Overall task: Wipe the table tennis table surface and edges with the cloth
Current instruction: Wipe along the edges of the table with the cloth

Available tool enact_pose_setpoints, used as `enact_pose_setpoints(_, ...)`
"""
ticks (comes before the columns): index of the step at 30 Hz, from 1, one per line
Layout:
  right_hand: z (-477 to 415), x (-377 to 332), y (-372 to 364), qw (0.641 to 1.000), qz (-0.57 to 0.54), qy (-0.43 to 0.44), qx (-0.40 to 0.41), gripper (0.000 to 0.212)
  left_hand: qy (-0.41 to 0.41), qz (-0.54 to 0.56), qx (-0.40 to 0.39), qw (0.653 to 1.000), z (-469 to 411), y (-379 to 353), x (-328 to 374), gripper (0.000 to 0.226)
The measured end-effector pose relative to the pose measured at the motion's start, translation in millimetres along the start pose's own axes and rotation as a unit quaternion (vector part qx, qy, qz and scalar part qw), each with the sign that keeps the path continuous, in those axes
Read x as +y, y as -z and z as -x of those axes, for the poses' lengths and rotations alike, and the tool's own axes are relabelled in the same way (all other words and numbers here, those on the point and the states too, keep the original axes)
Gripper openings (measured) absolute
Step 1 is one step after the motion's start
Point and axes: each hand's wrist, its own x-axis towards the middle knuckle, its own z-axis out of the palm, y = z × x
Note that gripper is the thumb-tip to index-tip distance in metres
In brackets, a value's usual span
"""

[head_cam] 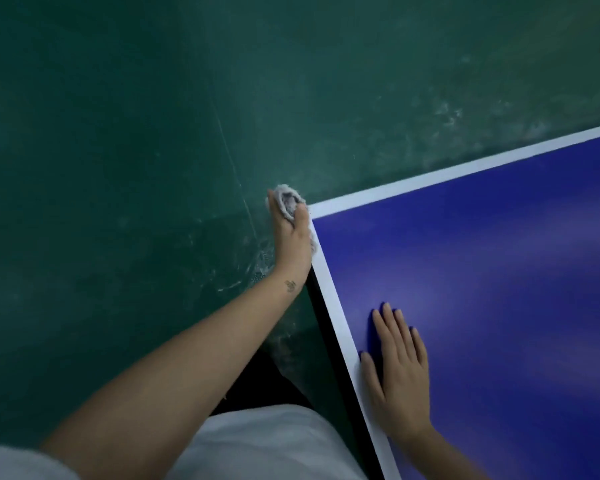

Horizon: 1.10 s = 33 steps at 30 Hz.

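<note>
The blue table tennis table (pixel 482 271) with a white border line fills the right side, its corner near the middle of the view. My left hand (pixel 291 242) is shut on a bunched grey cloth (pixel 288 200) and presses it against the table's side edge right at that corner. My right hand (pixel 400 368) lies flat on the blue top near the white line, fingers spread and holding nothing.
A scuffed green floor (pixel 136 150) lies to the left of and beyond the table. The table's dark side edge (pixel 329 327) runs down toward my body. My light-coloured clothing (pixel 267 441) shows at the bottom.
</note>
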Motion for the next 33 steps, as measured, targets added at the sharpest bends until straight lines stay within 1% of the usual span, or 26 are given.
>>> enact_pose_setpoints(1, -1.5, -0.7, 0.5, 1.000, 0.002, -0.001, -0.005, 0.056, -0.005, 0.003, 0.007, 1.000, -9.1, -1.4, 7.1, 0.059)
enact_pose_setpoints(3, -4.1, -1.2, -0.1, 1.000, 0.007, -0.004, -0.015, 0.057, 0.026, -0.009, -0.005, 1.000, -26.0, -0.6, 18.5, 0.053)
enact_pose_setpoints(4, -3.8, -1.0, -0.2, 1.000, 0.009, -0.004, -0.018, 0.057, 0.048, -0.038, -0.029, 0.998, -32.0, 2.0, 22.0, 0.047)
enact_pose_setpoints(5, -3.3, -0.6, 0.1, 1.000, 0.008, -0.004, -0.018, 0.057, 0.062, -0.090, -0.067, 0.992, -36.1, 5.9, 23.7, 0.039)
enact_pose_setpoints(7, -3.9, -0.5, 1.8, 1.000, 0.008, -0.005, -0.017, 0.056, 0.059, -0.185, -0.147, 0.970, -38.9, 16.2, 24.3, 0.021)
enact_pose_setpoints(9, -5.8, -0.9, 3.5, 1.000, 0.005, -0.009, -0.022, 0.056, 0.048, -0.216, -0.184, 0.958, -41.1, 24.1, 25.4, 0.023)
enact_pose_setpoints(11, -6.3, -2.5, 4.8, 1.000, 0.001, -0.010, -0.028, 0.056, 0.053, -0.223, -0.195, 0.954, -44.1, 30.3, 28.5, 0.026)
enact_pose_setpoints(15, -5.8, -3.9, 7.5, 0.999, -0.023, -0.026, -0.041, 0.056, 0.056, -0.254, -0.254, 0.932, -48.5, 36.1, 35.0, 0.023)
enact_pose_setpoints(18, -6.6, -4.6, 9.4, 0.996, -0.049, -0.044, -0.051, 0.056, 0.058, -0.256, -0.293, 0.920, -56.3, 36.7, 41.6, 0.021)
enact_pose_setpoints(19, -9.7, -5.9, 9.6, 0.996, -0.057, -0.059, -0.045, 0.056, 0.056, -0.269, -0.312, 0.910, -60.3, 34.2, 45.5, 0.020)
enact_pose_setpoints(21, -25.9, -8.7, 12.5, 0.989, -0.084, -0.124, -0.006, 0.056, 0.049, -0.312, -0.364, 0.876, -67.6, 24.9, 53.0, 0.018)
enact_pose_setpoints(22, -40.2, -8.1, 15.5, 0.980, -0.102, -0.169, 0.019, 0.056, 0.037, -0.338, -0.396, 0.853, -69.3, 18.9, 55.0, 0.017)
enact_pose_setpoints(23, -57.8, -5.1, 19.7, 0.968, -0.118, -0.216, 0.046, 0.056, 0.010, -0.374, -0.432, 0.821, -70.0, 12.0, 56.1, 0.021)
enact_pose_setpoints(25, -99.7, 8.3, 30.7, 0.942, -0.127, -0.294, 0.104, 0.056, -0.064, -0.457, -0.485, 0.743, -68.9, -3.8, 53.4, 0.051)
enact_pose_setpoints(26, -121.8, 18.4, 36.1, 0.928, -0.126, -0.326, 0.130, 0.055, -0.091, -0.489, -0.488, 0.717, -68.3, -11.7, 52.2, 0.060)
enact_pose_setpoints(27, -145.0, 30.5, 41.9, 0.913, -0.124, -0.357, 0.151, 0.054, -0.106, -0.505, -0.485, 0.706, -69.1, -19.1, 51.2, 0.063)
enact_pose_setpoints(28, -169.1, 44.1, 47.5, 0.900, -0.120, -0.384, 0.167, 0.054, -0.106, -0.507, -0.484, 0.705, -71.4, -27.0, 50.7, 0.064)
enact_pose_setpoints(29, -193.9, 58.6, 52.8, 0.890, -0.112, -0.406, 0.176, 0.054, -0.092, -0.497, -0.488, 0.711, -75.2, -34.9, 50.2, 0.064)
enact_pose_setpoints(31, -241.2, 84.9, 59.7, 0.875, -0.091, -0.443, 0.173, 0.055, -0.037, -0.463, -0.503, 0.729, -83.5, -52.1, 53.3, 0.062)
enact_pose_setpoints(33, -274.7, 102.5, 60.0, 0.863, -0.060, -0.475, 0.159, 0.054, -0.008, -0.441, -0.517, 0.734, -91.2, -67.7, 55.8, 0.061)
